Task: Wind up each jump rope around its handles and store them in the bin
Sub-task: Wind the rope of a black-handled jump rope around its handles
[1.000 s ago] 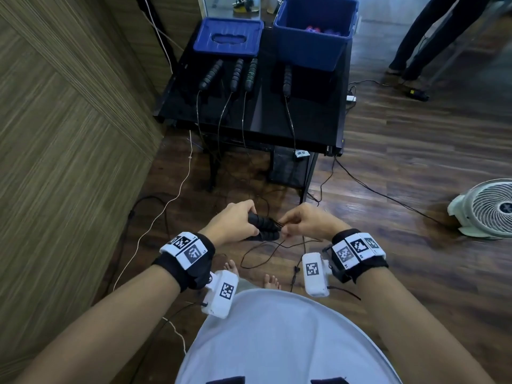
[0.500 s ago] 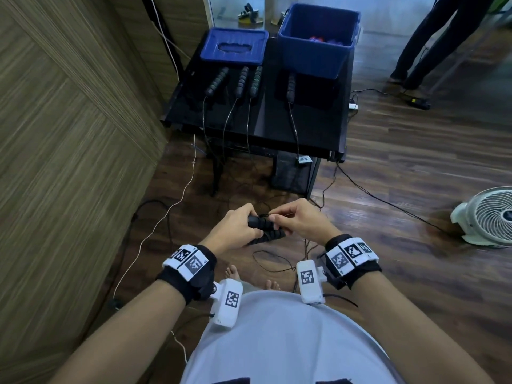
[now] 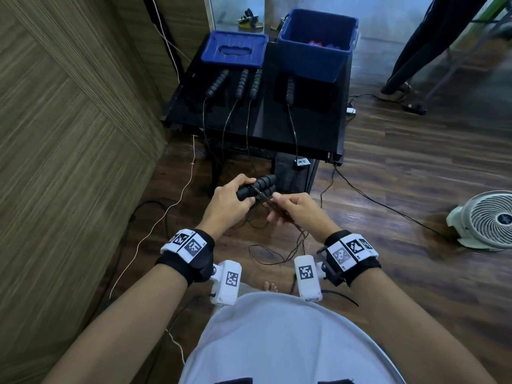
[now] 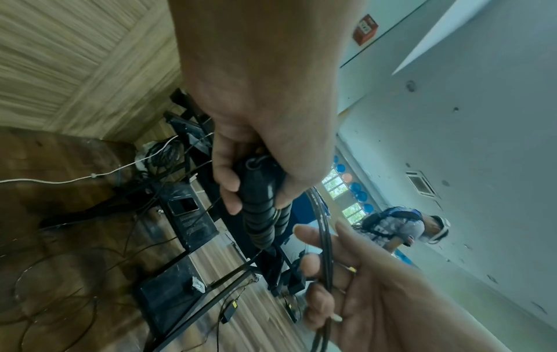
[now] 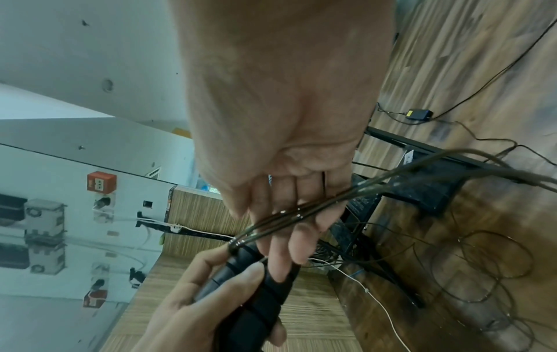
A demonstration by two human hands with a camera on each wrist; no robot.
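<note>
Your left hand (image 3: 227, 202) grasps paired handles (image 3: 257, 187), right hand (image 3: 295, 209) pinches cord (image 3: 277, 253) mostly unwound; four handles (image 3: 242, 84) await, bin (image 3: 310, 59) unreached.

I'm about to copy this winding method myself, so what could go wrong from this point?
1. Slack rope hangs in loops near the bare toes and floor cables; it may snag or tangle as it is drawn in.
2. The left hand grips both handles together; if one slips, the turns could loosen.
3. The right hand holds the rope only across its fingers, so tension may drop and leave the wraps slack.
</note>
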